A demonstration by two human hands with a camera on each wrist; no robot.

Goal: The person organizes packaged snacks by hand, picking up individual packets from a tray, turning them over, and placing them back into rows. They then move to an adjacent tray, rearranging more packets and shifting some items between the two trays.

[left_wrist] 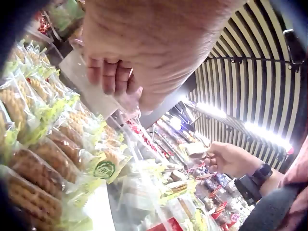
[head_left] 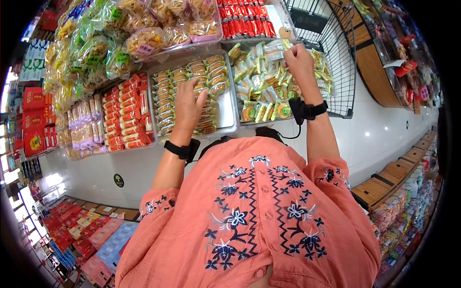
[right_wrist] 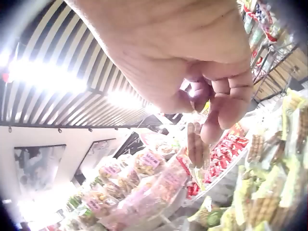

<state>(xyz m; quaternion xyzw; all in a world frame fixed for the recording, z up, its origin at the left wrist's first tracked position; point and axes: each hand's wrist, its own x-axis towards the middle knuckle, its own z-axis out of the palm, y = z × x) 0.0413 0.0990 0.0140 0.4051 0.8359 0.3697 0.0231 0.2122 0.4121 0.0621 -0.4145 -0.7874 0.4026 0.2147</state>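
Note:
My right hand (head_left: 300,65) is raised over the bin of loose wrapped biscuits (head_left: 261,62). Between its thumb and fingers it pinches a small wrapped biscuit packet (right_wrist: 196,147), brown through clear film. The left wrist view also shows this right hand (left_wrist: 228,156) from the side. My left hand (head_left: 188,103) hovers above a clear bin of round wrapped biscuits (head_left: 165,98) stacked in rows, thumb apart from loosely bent fingers, holding nothing. In the left wrist view, wrapped biscuits (left_wrist: 36,168) stand close below that left hand (left_wrist: 144,53).
Left of the bins lie red-wrapped rolls (head_left: 129,113) and bagged snacks (head_left: 91,53). Red packets (head_left: 245,21) fill a bin behind. A wire shopping cart (head_left: 343,72) stands at the right, beside wooden shelving (head_left: 379,72). A white partition edge shows in the left biscuit bin.

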